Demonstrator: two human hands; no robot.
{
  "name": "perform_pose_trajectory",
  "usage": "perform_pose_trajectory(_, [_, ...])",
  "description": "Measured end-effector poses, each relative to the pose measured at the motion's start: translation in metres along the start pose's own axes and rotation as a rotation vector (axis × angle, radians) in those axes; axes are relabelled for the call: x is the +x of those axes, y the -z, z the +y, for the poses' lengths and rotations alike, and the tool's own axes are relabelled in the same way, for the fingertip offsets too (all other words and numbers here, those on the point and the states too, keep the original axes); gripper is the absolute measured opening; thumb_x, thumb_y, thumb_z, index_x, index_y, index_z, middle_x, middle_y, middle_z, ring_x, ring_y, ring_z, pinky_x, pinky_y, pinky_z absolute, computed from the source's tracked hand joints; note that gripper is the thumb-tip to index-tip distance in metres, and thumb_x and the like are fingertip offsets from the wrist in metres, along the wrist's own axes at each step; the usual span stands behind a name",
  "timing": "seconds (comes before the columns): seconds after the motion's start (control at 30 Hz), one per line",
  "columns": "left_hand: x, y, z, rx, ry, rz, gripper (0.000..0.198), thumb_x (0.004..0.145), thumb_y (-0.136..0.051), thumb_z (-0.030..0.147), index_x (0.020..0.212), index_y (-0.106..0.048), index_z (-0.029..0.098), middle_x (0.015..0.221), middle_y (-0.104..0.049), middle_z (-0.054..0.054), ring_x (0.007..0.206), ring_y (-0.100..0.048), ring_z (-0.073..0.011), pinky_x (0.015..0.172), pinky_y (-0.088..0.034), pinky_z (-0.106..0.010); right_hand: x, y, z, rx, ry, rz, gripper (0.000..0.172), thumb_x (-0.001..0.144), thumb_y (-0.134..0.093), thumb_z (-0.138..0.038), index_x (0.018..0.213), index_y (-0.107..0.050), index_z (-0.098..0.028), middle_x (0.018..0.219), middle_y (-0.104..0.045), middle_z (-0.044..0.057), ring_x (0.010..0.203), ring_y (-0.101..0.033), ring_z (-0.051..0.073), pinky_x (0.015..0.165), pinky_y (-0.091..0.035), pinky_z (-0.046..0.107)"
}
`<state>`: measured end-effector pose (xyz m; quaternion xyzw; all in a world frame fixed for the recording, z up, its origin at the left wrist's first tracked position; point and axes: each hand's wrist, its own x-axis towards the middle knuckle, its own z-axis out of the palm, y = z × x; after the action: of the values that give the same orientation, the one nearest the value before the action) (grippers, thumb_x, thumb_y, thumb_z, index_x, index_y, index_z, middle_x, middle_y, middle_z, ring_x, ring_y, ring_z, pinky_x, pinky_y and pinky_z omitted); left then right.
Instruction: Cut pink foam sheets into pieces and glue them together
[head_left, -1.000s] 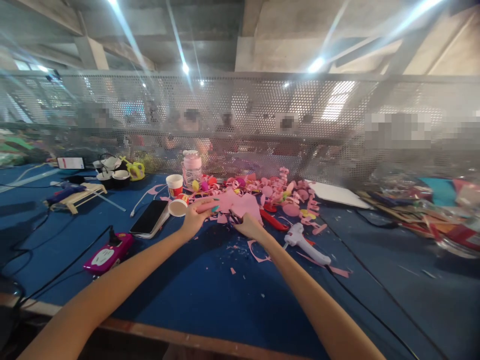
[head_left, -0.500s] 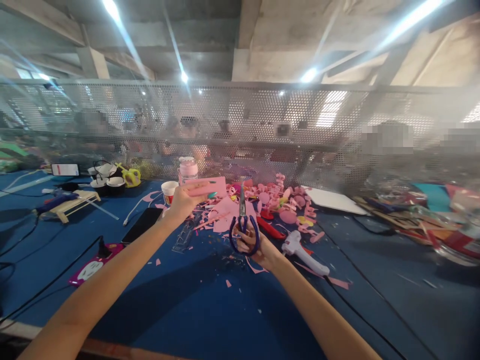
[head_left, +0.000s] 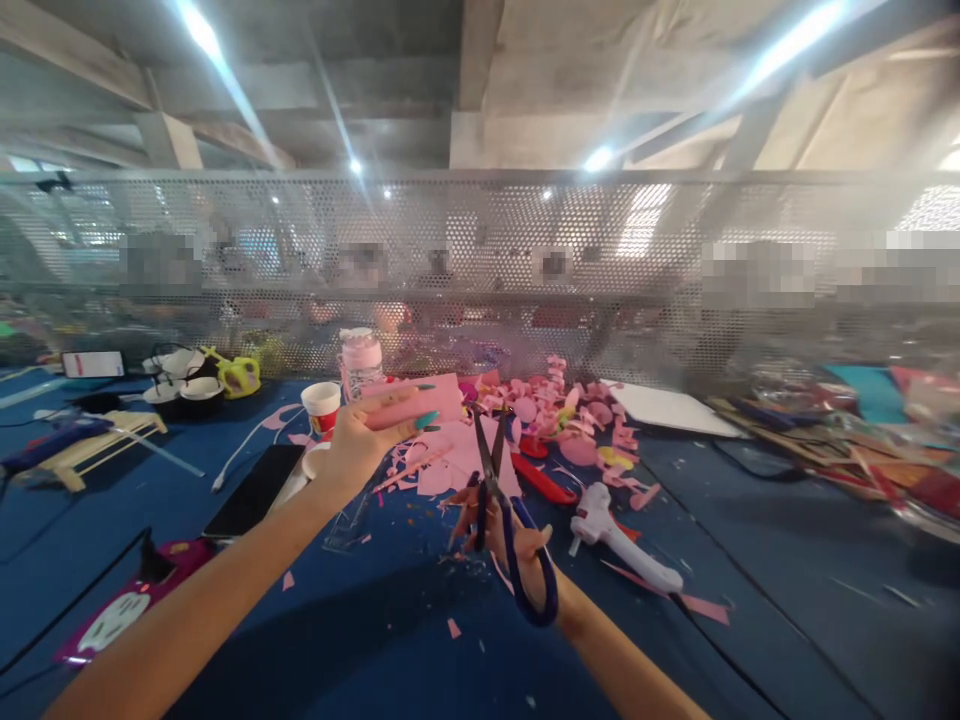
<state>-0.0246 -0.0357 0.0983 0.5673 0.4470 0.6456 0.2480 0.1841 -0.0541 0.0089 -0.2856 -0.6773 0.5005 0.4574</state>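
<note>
My left hand grips a flat pink sheet between thumb and fingers, raised above the table. My right hand has its fingers in the handles of a pair of scissors with dark blue grips. Their blades point away from me and are spread apart, just right of the held sheet and not touching it. Behind the hands lies a heap of pink cut-out pieces, with a larger pink sheet flat on the table beneath.
A white glue gun and a red tool lie right of the scissors. Left are a paper cup, a pink-lidded bottle, a dark phone-like slab and a purple power strip. A perforated metal screen stands behind.
The scissors have gone from closed blades to spread blades, and their handles have opened. The right hand has come slightly lower and nearer. My left hand still holds the pink sheet.
</note>
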Motion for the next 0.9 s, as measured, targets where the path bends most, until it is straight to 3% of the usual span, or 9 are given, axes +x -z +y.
perform_pose_trajectory(0.1, [-0.003, -0.002, 0.002, -0.017, 0.009, -0.015, 0.036, 0.057, -0.076, 0.026, 0.093, -0.069, 0.023, 0.099, -0.068, -0.002, 0.097, -0.061, -0.0242, 0.079, -0.056, -0.036, -0.003, -0.004, -0.009, 0.076, -0.021, -0.039, 0.045, 0.074, -0.045, -0.064, 0.092, -0.052, -0.023, 0.081, -0.052, 0.003, 0.064, -0.050, 0.014, 0.060, -0.046, 0.029])
perform_pose_trajectory(0.2, [-0.007, -0.005, 0.002, -0.015, 0.030, -0.041, 0.037, 0.058, -0.076, 0.026, 0.094, -0.068, 0.025, 0.100, -0.068, -0.001, 0.096, -0.061, -0.0232, 0.075, -0.058, -0.033, -0.004, -0.010, -0.021, 0.021, -0.038, 0.055, 0.035, 0.078, -0.048, -0.055, 0.084, -0.051, -0.020, 0.075, -0.050, 0.001, 0.062, -0.046, 0.012, 0.058, -0.042, 0.026])
perform_pose_trajectory(0.4, [-0.017, -0.009, 0.000, 0.008, -0.013, -0.002, 0.036, 0.055, -0.077, 0.021, 0.090, -0.069, 0.026, 0.098, -0.068, 0.000, 0.096, -0.061, -0.0231, 0.086, -0.053, -0.035, -0.003, -0.015, -0.034, -0.120, -0.116, 0.065, 0.034, 0.082, -0.041, -0.052, 0.077, -0.050, -0.020, 0.070, -0.046, -0.001, 0.063, -0.045, 0.013, 0.061, -0.040, 0.026])
perform_pose_trajectory(0.53, [-0.022, -0.012, 0.006, 0.085, -0.031, -0.046, 0.035, 0.056, -0.077, 0.019, 0.090, -0.070, 0.025, 0.095, -0.069, 0.000, 0.096, -0.062, -0.0240, 0.086, -0.052, -0.036, -0.003, -0.014, -0.035, -0.107, -0.098, 0.055, 0.031, 0.082, -0.044, -0.050, 0.083, -0.050, -0.020, 0.077, -0.049, 0.001, 0.068, -0.047, 0.014, 0.065, -0.040, 0.027])
perform_pose_trajectory(0.73, [-0.027, -0.016, 0.010, 0.125, -0.036, -0.135, 0.032, 0.061, -0.074, 0.023, 0.093, -0.069, 0.024, 0.097, -0.069, 0.000, 0.095, -0.062, -0.0216, 0.091, -0.049, -0.034, -0.002, -0.016, -0.037, -0.144, -0.096, 0.073, 0.029, 0.083, -0.043, -0.046, 0.075, -0.046, -0.019, 0.066, -0.043, -0.003, 0.061, -0.040, 0.011, 0.058, -0.036, 0.025])
perform_pose_trajectory(0.9, [-0.028, -0.019, 0.009, 0.121, -0.035, -0.130, 0.033, 0.060, -0.075, 0.025, 0.092, -0.069, 0.023, 0.098, -0.069, -0.001, 0.095, -0.063, -0.0211, 0.091, -0.049, -0.034, -0.002, -0.017, -0.035, -0.141, -0.093, 0.084, 0.029, 0.084, -0.043, -0.046, 0.071, -0.045, -0.019, 0.061, -0.040, -0.003, 0.059, -0.039, 0.011, 0.058, -0.035, 0.026])
